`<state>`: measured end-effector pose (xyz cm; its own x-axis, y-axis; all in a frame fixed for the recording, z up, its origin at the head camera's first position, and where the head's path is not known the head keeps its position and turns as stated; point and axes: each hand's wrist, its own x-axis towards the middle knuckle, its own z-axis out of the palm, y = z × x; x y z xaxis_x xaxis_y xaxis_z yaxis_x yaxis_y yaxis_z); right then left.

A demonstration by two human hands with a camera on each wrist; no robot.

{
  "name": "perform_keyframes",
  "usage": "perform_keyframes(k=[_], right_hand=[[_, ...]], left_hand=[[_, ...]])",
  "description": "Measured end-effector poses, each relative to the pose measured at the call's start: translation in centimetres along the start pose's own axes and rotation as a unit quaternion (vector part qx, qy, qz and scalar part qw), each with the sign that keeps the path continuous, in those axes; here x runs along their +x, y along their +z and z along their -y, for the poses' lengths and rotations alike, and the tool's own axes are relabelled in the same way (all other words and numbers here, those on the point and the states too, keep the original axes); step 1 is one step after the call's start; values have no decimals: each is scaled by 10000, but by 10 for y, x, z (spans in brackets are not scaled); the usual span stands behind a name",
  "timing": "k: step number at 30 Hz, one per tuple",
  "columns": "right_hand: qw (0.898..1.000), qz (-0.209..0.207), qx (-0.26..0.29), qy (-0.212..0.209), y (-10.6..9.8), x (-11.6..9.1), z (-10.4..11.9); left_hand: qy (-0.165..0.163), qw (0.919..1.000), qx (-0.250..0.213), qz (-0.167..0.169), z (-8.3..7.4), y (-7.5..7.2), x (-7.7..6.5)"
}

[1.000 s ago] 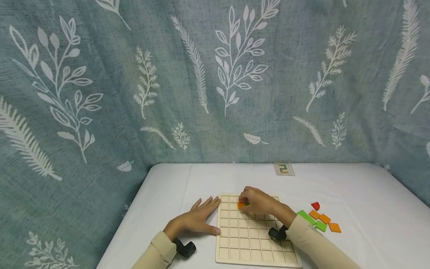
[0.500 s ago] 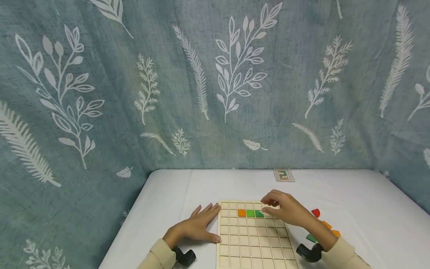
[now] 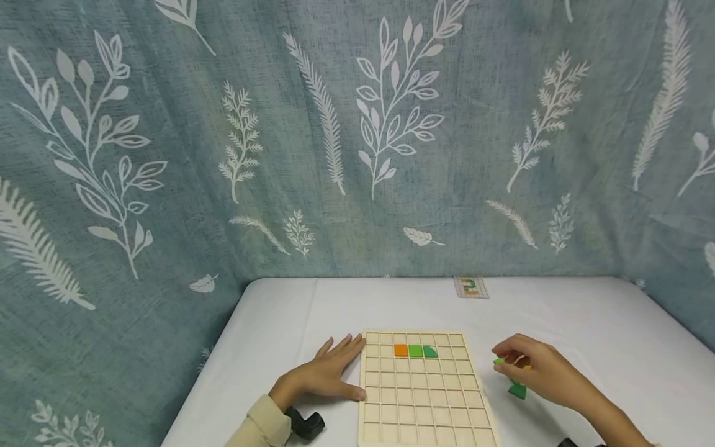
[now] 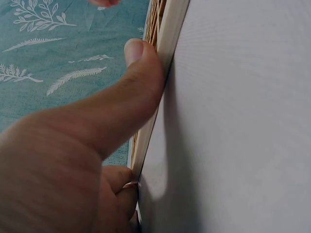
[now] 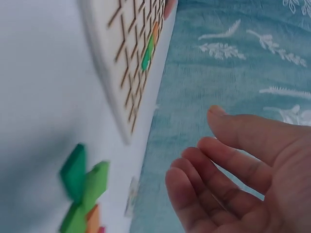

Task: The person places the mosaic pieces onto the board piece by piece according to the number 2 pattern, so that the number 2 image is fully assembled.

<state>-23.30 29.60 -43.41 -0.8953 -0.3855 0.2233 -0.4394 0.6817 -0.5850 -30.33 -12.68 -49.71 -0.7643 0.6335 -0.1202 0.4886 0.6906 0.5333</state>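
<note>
A pale wooden grid board (image 3: 421, 397) lies on the white table. In its second row from the back sit an orange square tile (image 3: 401, 351), a light green square tile (image 3: 416, 351) and a dark green tile with one rounded side (image 3: 429, 352). My left hand (image 3: 321, 377), fingers spread, touches the board's left edge with thumb and fingertips. Right of the board, my right hand (image 3: 539, 368) hovers over the loose tiles, fingers loosely bent. Nothing shows between thumb and fingers in the right wrist view. That hand partly hides the pile; a dark green tile (image 3: 517, 390) shows below it.
A small printed card (image 3: 472, 287) with a coloured grid pattern lies at the table's back edge. Behind the table hangs a blue-green leaf-patterned curtain (image 3: 335, 143). In the right wrist view, light green (image 5: 96, 183) and orange tiles (image 5: 93, 219) lie close together.
My right hand has left the tiles on the board and moved right to the loose pile. The three tiles stay in their row. My left hand has kept its place.
</note>
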Motion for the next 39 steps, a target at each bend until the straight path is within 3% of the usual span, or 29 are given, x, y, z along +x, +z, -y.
perform_keyframes(k=[7,15,20,29,39], right_hand=[[9988,201,-25,451,-4,-16,-18],[9970,385,-426,521,-17,-28,-43],[9916,606,-648,939,-19,-32,-52],[9840,385,-1040,1394,-7,-26,-55],[9803,302,-1388,1373,-2,-23,-51]], left_hand=[[-21,10000,-23,-34,-3,-1,0],[11,10000,24,-25,-3,1,1],[-1,10000,92,-24,-4,1,0],[-4,10000,7,-43,-6,0,-1],[45,10000,10,-10,-3,-2,-2]])
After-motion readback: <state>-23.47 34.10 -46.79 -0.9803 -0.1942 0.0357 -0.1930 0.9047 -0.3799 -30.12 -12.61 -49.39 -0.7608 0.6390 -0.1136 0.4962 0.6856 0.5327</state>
